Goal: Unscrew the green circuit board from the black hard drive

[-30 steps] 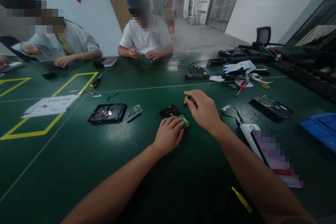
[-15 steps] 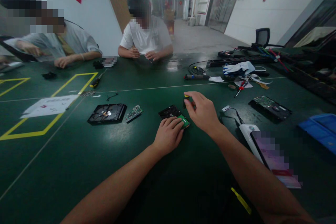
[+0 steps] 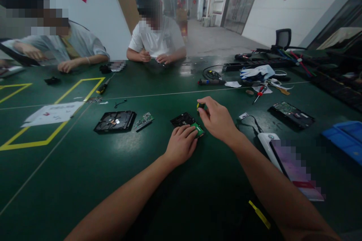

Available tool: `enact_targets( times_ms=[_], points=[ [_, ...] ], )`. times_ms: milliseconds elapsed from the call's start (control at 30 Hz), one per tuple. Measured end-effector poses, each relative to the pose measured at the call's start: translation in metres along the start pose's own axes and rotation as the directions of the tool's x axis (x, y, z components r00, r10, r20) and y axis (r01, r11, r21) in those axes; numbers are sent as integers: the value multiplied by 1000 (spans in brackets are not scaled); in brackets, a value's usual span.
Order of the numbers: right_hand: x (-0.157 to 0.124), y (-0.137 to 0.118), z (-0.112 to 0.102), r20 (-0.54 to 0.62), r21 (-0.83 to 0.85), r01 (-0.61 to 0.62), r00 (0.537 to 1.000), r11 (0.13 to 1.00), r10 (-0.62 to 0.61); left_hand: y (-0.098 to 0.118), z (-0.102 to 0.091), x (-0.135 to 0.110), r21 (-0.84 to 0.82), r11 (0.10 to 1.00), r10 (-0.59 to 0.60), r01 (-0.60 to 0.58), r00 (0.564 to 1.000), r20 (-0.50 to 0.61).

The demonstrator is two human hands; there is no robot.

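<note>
In the head view, my left hand (image 3: 182, 146) rests on a hard drive (image 3: 181, 119), its fingers curled over the near part and holding it against the table. A green circuit board (image 3: 199, 130) shows beside the fingertips; the rest is under the hand. My right hand (image 3: 217, 119) pinches the black-and-yellow handle of a screwdriver (image 3: 200, 106) between thumb and fingers, just beyond the drive's right side. The screwdriver's shaft and tip cannot be made out. Left of the drive lie a small loose circuit board (image 3: 144, 121) and an opened black hard drive case (image 3: 115, 122).
Right of my arm are a white device with a screen (image 3: 291, 173), another hard drive (image 3: 291, 115) and a blue bin (image 3: 345, 141). A red screwdriver (image 3: 260, 93) and gloves (image 3: 257, 72) lie farther back. Two people sit across the green table (image 3: 93, 180).
The screwdriver handle has turned in my right fingers, so its yellow part now faces left instead of up. My left hand stays on the hard drive.
</note>
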State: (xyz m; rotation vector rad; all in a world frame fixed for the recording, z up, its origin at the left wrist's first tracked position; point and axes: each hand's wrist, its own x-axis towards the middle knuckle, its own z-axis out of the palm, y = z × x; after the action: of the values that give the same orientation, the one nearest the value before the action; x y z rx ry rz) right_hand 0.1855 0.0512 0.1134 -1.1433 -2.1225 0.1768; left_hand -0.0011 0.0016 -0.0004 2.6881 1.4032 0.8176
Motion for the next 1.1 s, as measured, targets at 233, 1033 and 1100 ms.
enact_targets(
  times_ms=[233,1033,1100],
  points=[
    [0,1,0,-40,-69,-44,998,997,41,1,-1,0,-4,1000,-1,1,1000,0],
    [0,1,4,-123,23,-23,992,999,25,1,-2,1,-6,1000,-5,5,1000,5],
    [0,1,4,-106,54,-29,994,998,34,1,-2,1,-5,1000,-3,3,1000,2]
  ],
)
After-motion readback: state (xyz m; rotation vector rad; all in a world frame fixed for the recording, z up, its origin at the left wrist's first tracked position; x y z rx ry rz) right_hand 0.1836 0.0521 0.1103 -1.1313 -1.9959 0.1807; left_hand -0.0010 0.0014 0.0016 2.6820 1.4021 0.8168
